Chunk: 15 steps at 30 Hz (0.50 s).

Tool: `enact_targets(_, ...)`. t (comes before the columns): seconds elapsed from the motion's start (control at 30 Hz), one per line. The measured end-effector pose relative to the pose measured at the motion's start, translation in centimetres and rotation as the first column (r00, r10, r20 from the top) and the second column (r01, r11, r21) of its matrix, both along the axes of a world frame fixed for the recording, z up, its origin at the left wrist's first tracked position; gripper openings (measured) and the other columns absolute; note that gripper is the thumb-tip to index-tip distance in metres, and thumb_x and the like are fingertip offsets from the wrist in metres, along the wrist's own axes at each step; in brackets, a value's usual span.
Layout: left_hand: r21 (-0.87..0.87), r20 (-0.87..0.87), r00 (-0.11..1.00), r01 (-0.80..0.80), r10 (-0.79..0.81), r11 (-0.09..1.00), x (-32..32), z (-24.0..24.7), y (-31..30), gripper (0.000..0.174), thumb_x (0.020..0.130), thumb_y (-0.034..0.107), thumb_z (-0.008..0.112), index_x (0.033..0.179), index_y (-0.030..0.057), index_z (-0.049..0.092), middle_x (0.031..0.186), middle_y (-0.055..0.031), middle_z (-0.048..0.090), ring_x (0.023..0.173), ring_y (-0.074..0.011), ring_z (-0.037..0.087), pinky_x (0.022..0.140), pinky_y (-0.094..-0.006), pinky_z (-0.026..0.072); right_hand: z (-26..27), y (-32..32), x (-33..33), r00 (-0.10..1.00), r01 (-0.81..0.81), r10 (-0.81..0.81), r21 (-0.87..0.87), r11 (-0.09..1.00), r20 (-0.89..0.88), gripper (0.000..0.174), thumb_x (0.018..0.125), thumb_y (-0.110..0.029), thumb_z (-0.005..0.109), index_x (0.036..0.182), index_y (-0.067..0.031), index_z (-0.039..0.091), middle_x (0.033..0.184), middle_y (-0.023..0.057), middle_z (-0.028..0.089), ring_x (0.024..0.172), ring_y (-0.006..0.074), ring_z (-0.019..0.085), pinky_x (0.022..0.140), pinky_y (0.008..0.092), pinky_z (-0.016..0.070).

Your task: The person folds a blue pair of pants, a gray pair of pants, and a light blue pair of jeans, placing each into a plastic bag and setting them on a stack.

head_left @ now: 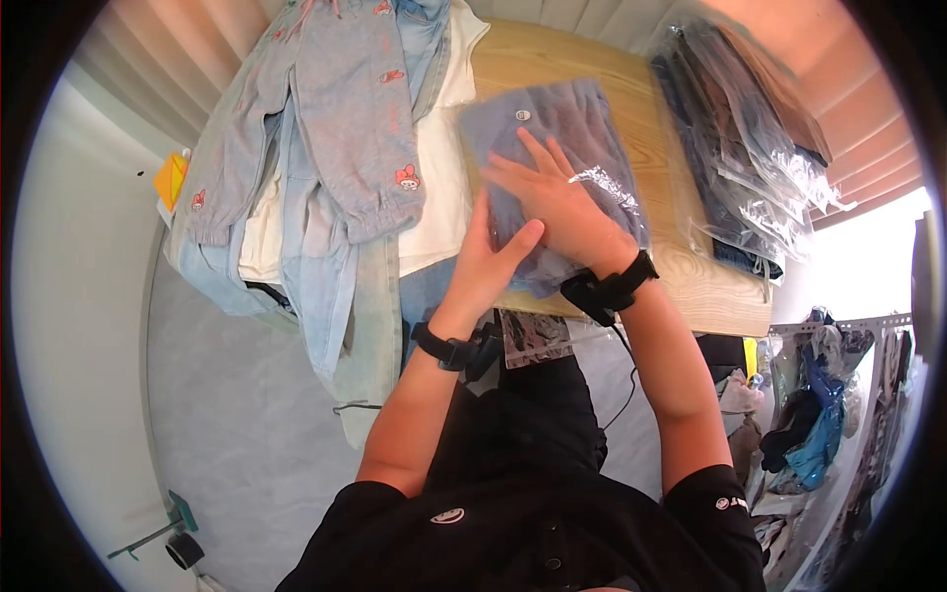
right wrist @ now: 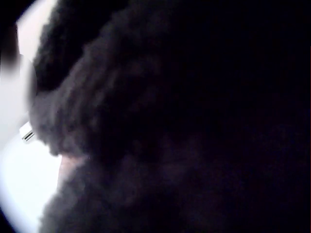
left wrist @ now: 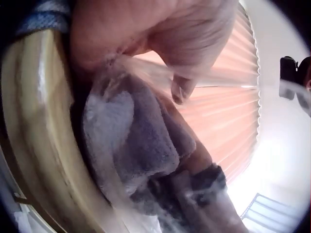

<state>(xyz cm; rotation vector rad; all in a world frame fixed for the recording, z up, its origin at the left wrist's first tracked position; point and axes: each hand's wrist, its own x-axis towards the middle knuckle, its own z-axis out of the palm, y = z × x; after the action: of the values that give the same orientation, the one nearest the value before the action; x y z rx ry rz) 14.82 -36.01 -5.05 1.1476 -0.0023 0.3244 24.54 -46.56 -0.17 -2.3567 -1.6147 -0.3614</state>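
A folded grey-blue fleecy garment [head_left: 582, 109] lies at the table's near edge, with clear plastic shining over it. My right hand [head_left: 567, 212] rests across the garment, fingers spread and fairly straight. My left hand [head_left: 483, 271] is at the garment's near left side, its thumb pointing towards the right hand. In the left wrist view, the left hand [left wrist: 160, 29] grips gathered film of the plastic bag [left wrist: 109, 82], and the fuzzy garment [left wrist: 146, 141] bulges below it. Dark, fuzzy fabric [right wrist: 92, 107] fills most of the right wrist view, hiding the right hand's fingers.
Grey trousers [head_left: 345, 118] with red character patches lie over pale jeans [head_left: 316, 276] and white cloth on the left. A stack of bagged garments [head_left: 740, 138] stands at the right of the wooden table [head_left: 552, 49]. Bagged clothes [head_left: 819, 414] hang from a rack at lower right.
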Motion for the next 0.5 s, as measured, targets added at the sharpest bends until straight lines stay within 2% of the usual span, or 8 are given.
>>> enact_targets(0.03,0.002,0.011,1.0,0.029,-0.029,1.0,0.0,0.3,0.0,0.085,0.084,0.022,0.067,0.141,-0.0065,0.011,0.142,-0.0185,0.025,0.131,-0.0225,0.027,0.107,-0.0328,0.0247,0.1,0.0,0.1,0.991,-0.039,0.042,0.027,0.999,-0.13,0.055,0.074,-0.005,0.055,0.128,-0.0065,0.047,0.13,0.0116,0.05,0.128,0.0395,0.032,0.103,0.0514,0.0294)
enact_targets(0.07,0.004,0.022,0.998,0.058,-0.058,0.998,0.0,0.4,0.0,0.086,0.083,0.021,0.068,0.141,-0.0061,0.011,0.142,-0.0178,0.026,0.13,-0.0218,0.027,0.107,-0.0327,0.0247,-0.1,0.1,0.3,0.991,-0.04,0.043,0.025,0.999,-0.131,0.055,0.074,-0.005,0.055,0.128,-0.0065,0.047,0.13,0.0116,0.05,0.128,0.0395,0.032,0.103,0.0514,0.0294)
enact_targets(0.13,0.021,-0.001,0.999,0.036,-0.036,0.999,0.0,0.2,-0.2,0.088,0.082,0.021,0.069,0.141,-0.0057,0.01,0.141,-0.0176,0.027,0.13,-0.0217,0.028,0.106,-0.0328,0.0256,-0.7,0.4,0.6,0.937,0.051,-0.046,0.005,0.999,-0.347,0.064,0.071,-0.003,0.054,0.133,-0.0081,0.041,0.136,0.014,0.043,0.13,0.0387,0.03,0.104,0.0498,0.0274)
enact_targets(0.3,-0.001,-0.073,0.997,-0.037,0.037,0.999,-0.1,-1.0,-0.5,0.095,0.077,0.023,0.074,0.142,-0.0048,0.01,0.14,-0.0181,0.028,0.128,-0.0223,0.031,0.105,-0.0331,0.0289,-0.9,0.7,0.0,0.958,0.16,-0.16,-0.016,0.987,-0.238,0.068,0.07,-0.005,0.054,0.136,-0.0097,0.037,0.14,0.0191,0.036,0.13,0.0386,0.031,0.103,0.0469,0.0302)
enact_targets(0.37,0.121,-0.036,0.996,-0.079,0.084,0.989,0.0,-1.3,-0.4,0.096,0.075,0.025,0.076,0.141,-0.0049,0.013,0.139,-0.0187,0.031,0.128,-0.0229,0.032,0.104,-0.0337,0.0305,-0.9,0.6,0.2,0.963,0.146,-0.145,-0.012,0.989,-0.229,0.066,0.072,-0.007,0.054,0.135,-0.0098,0.039,0.14,0.02,0.034,0.129,0.0381,0.032,0.103,0.0461,0.0306)
enact_targets(0.43,0.154,-0.034,0.997,-0.061,0.067,0.986,-0.3,0.0,-0.6,0.091,0.077,0.018,0.074,0.142,-0.0039,0.014,0.138,-0.0173,0.032,0.125,-0.0213,0.035,0.102,-0.0317,0.0317,-1.2,-0.1,1.1,0.687,0.279,-0.002,0.26,0.924,-0.727,0.057,0.077,-0.01,0.054,0.133,-0.0106,0.043,0.142,0.0177,0.033,0.131,0.0352,0.03,0.105,0.0402,0.0277)
enact_targets(0.47,0.183,-0.033,0.998,-0.047,0.054,0.982,-0.3,0.4,-0.7,0.086,0.079,0.011,0.071,0.142,-0.0029,0.015,0.138,-0.0159,0.033,0.123,-0.0198,0.038,0.101,-0.0297,0.0328,-1.3,-0.2,1.7,0.69,0.28,-0.004,0.262,0.923,-0.724,0.057,0.077,-0.01,0.054,0.133,-0.0106,0.043,0.142,0.0177,0.033,0.131,0.0352,0.03,0.105,0.0402,0.0277)
enact_targets(0.5,0.183,-0.031,0.998,-0.044,0.05,0.982,-0.2,0.1,-0.9,0.086,0.079,0.011,0.071,0.142,-0.0029,0.015,0.138,-0.0159,0.033,0.123,-0.0198,0.038,0.101,-0.0297,0.0328,-1.4,-0.4,2.1,0.641,0.417,-0.044,0.299,0.859,-0.766,0.055,0.078,-0.013,0.056,0.131,-0.0115,0.045,0.143,0.0176,0.032,0.132,0.0353,0.028,0.106,0.0413,0.0258)
